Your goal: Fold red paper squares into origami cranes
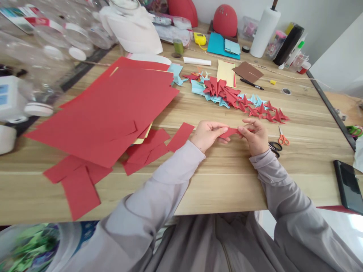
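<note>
Between my two hands is a small folded piece of red paper (229,133), held just above the wooden table. My left hand (209,133) pinches its left end between thumb and fingers. The right end is gripped by my right hand (254,135), whose fingers curl over it. Black-handled scissors (275,148) lie partly hidden beside my right wrist, and orange-handled scissors (283,139) rest just past them. Cut red paper strips (181,136) lie left of my left hand. Beyond my hands stretches a row of folded red paper shapes (219,88) mixed with light blue ones (198,87).
Large red sheets (113,105) cover the table's left side. Plastic bottles (42,87) crowd the far left. A black phone (348,185) sits at the right front edge. Toward the back are a black pen (252,84), yellow tape measure (200,38) and paper roll (265,32).
</note>
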A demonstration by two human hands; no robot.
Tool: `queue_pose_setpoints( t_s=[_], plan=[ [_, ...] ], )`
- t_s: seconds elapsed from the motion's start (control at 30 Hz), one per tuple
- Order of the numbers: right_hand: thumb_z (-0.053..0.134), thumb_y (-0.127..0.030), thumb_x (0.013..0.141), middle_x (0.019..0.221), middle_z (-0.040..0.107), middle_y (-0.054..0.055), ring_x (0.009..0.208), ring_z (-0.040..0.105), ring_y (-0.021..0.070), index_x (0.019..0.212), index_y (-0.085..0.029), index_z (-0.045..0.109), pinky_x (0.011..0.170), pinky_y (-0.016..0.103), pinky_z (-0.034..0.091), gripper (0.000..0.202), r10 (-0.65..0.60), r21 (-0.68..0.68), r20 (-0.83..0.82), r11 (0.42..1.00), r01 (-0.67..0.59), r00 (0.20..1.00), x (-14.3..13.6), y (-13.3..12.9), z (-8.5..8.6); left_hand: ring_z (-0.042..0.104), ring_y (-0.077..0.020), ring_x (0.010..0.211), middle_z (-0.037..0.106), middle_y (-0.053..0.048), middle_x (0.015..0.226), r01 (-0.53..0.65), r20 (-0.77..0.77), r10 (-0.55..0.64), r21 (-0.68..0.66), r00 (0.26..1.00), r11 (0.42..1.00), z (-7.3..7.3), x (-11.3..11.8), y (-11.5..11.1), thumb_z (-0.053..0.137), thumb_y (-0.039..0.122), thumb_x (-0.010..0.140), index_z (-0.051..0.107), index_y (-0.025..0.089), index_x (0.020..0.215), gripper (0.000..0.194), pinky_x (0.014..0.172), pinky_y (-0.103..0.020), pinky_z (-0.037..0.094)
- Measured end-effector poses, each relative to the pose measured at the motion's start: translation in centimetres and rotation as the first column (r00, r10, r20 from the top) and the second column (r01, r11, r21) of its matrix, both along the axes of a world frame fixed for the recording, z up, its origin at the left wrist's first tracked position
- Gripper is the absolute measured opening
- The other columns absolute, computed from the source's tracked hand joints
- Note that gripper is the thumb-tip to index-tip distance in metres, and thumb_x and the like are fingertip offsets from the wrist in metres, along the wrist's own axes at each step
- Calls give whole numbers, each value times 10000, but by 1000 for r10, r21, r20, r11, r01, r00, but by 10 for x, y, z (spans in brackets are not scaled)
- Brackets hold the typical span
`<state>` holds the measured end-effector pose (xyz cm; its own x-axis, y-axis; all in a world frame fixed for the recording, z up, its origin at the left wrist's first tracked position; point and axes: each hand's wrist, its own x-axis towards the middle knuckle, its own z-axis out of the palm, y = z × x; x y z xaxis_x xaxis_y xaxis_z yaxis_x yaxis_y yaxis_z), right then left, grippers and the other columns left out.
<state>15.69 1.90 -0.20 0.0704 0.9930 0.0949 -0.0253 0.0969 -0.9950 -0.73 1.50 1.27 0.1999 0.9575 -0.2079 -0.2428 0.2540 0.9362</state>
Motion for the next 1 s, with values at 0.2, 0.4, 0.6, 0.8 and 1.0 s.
queue_pose_setpoints(
  t_s=[0.2, 0.4, 0.6, 0.8, 1.0],
  plan=[
    [676, -504, 692, 598, 623, -65, 500, 606, 113, 1161, -272, 466, 520, 237, 487, 564, -14, 22, -30, 1000, 15, 999, -1, -2, 4, 658, -140, 540, 693, -65, 733, -37, 25, 36, 12, 999, 999, 2, 0, 1, 634, 199, 777, 639, 70, 967, 229, 553, -276, 571],
    [523, -551, 807, 907, 677, 20, 749, 647, 143, 1165, -287, 565, 626, 265, 534, 447, 213, 82, 187, 969, -232, 959, -8, -10, 1, 655, -138, 538, 662, -30, 657, -45, 44, 42, 52, 998, 998, 1, 0, 1, 551, 167, 815, 566, 95, 1067, 262, 557, -272, 564],
    [624, -512, 737, 848, 688, 19, 656, 623, 124, 871, -222, 698, 563, 252, 518, 328, 45, 104, 189, 992, -65, 981, -4, -3, -5, 655, -147, 546, 639, -13, 644, 46, 16, -47, 84, 999, 995, 1, 0, -2, 588, 220, 780, 594, 120, 1021, 261, 554, -279, 551],
    [729, -447, 642, 715, 694, 0, 564, 597, 105, 832, -201, 692, 570, 260, 522, 313, -20, 43, 98, 999, 15, 995, -1, 0, -3, 648, -140, 663, 703, -40, 745, 104, -202, -54, 247, 978, 964, -5, -3, 1, 733, 183, 615, 712, 137, 881, 271, 711, -290, 530],
    [749, -427, 616, 717, 713, 13, 519, 586, 100, 799, -191, 683, 549, 273, 531, 306, 3, 32, 88, 999, -6, 996, -6, -3, 2, 639, -151, 737, 719, -72, 870, 91, -349, 54, 385, 936, 918, -13, 0, 1, 706, 182, 652, 734, 158, 817, 169, 740, -287, 512]
  ],
)
